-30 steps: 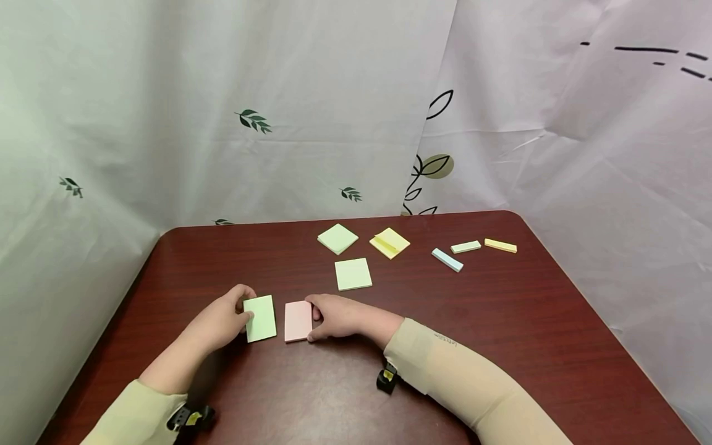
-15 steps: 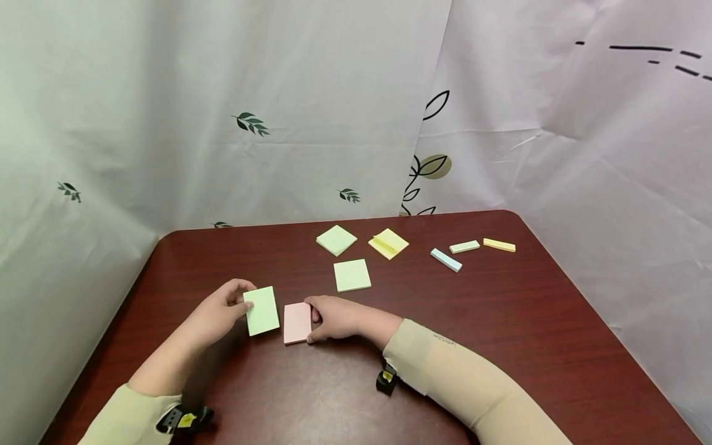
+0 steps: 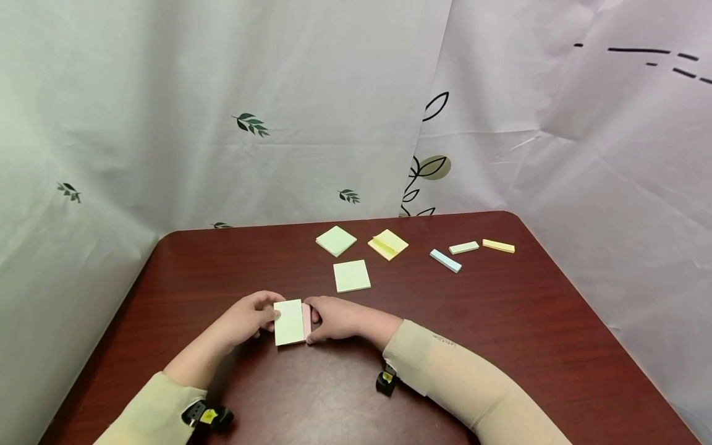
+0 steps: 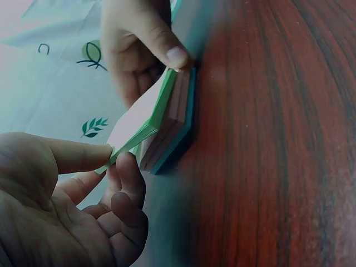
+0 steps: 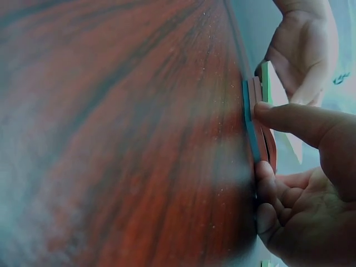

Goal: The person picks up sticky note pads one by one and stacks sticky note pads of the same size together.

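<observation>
Head view: on the dark red wooden table (image 3: 445,346), the left hand (image 3: 250,316) pinched a pale green sticky-note pad (image 3: 288,322) by its left edge, over most of a pink pad (image 3: 307,321) whose right edge the right hand (image 3: 336,317) gripped between thumb and fingers; a square yellow pad (image 3: 388,245) lay farther back. Left-wrist view: green pad tilted above the pink, contact uncertain, blue layer (image 4: 187,122) underneath. Right-wrist view: right thumb and fingers held the pink-and-blue edge at table level.
</observation>
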Demonstrator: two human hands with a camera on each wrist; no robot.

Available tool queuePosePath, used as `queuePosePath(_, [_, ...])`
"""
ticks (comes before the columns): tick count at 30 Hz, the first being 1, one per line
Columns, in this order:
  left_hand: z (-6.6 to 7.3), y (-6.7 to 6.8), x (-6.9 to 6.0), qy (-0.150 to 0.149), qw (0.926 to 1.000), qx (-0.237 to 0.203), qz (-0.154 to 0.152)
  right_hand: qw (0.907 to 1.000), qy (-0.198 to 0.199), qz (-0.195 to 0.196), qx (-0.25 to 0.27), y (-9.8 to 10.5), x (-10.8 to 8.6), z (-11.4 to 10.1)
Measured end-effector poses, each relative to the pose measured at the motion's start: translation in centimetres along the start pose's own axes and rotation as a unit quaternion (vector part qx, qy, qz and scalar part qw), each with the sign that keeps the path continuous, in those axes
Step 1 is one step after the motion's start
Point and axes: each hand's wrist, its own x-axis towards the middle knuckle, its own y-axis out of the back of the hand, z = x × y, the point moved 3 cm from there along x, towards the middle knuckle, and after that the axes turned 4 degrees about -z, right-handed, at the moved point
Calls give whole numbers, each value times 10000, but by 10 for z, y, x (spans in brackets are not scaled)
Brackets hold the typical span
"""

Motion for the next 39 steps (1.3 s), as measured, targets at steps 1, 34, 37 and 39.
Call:
queuePosePath(1, [0,-1,2,-3,10000,44,27,10000,-11,-3,4,0,0,0])
queuePosePath(34, [5,-14,-2,222,9991,201,294,9960,-548,17,710,0,-3,0])
queuePosePath(37, [7,-15,-2,236,9990,195,313,9958,-549,29,738,0,-4,0])
queuePosePath(39, [7,-16,-1,234,9990,211,330,9956,-546,30,759,0,-4,0])
